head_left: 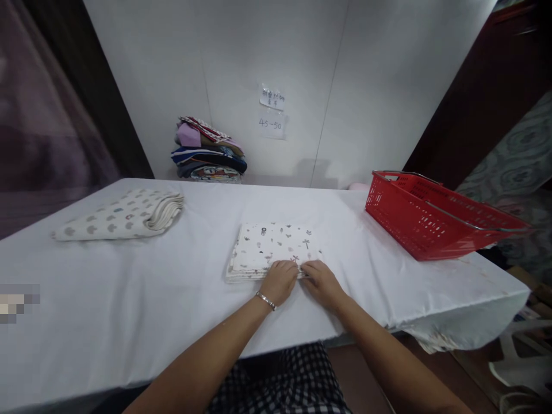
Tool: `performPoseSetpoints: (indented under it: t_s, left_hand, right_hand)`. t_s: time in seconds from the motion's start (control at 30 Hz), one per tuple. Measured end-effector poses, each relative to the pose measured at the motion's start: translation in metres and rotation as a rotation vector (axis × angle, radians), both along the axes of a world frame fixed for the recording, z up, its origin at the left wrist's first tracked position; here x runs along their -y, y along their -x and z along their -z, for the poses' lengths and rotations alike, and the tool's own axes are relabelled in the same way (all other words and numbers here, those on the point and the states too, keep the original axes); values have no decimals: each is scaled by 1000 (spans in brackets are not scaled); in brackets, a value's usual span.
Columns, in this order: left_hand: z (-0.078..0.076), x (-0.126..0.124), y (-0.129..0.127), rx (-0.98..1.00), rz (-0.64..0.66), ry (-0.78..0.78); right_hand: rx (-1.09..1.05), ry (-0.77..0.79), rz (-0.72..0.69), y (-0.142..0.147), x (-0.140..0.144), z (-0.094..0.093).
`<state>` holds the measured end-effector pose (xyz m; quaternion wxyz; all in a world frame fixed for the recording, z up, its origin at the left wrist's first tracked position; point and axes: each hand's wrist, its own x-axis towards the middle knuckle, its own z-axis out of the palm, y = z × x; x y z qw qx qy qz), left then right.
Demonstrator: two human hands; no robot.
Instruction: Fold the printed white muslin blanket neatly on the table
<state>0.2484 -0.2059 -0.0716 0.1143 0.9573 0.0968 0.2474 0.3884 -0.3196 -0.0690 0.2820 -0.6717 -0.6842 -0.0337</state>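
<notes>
A folded white cloth (271,244) printed with small palm trees and animals lies on the white-covered table in front of me, its layers stacked at the near edge. My left hand (279,282), below a silver bracelet, has its fingers curled over that near edge toward the right. Close beside it, my right hand (322,283) pinches the edge near the right corner. The fingertips of both hands are partly hidden against the fabric. Further left rests another folded white cloth (125,214) with a grey print, its rolled layers facing right.
A red plastic basket (420,221) with metal handles stands at the table's right side. Against the wall at the back left is a stack of folded fabrics (209,152). Two paper labels (272,123) hang on the wall. A white plastic chair (521,356) is at the lower right.
</notes>
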Motion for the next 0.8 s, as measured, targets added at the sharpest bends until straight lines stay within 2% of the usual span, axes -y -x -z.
performPoseSetpoints:
  t_s: [0.13,0.27,0.57,0.67,0.8]
  left_hand:
    - [-3,-5,12,-39,7,3]
    - [-3,-19,37,-55,-26,-16]
    - [-5,-64,117,56,-314,-12]
    - [-2,-68,130,174,-497,144]
    - [5,-64,131,239,-667,558]
  right_hand:
    - [-4,-55,30,-1,-2,10]
    - [-15,-89,40,-4,-2,19]
    - [10,-71,53,0,0,15]
    - [44,-73,43,9,-5,9]
    - [49,-64,-38,32,-27,-1]
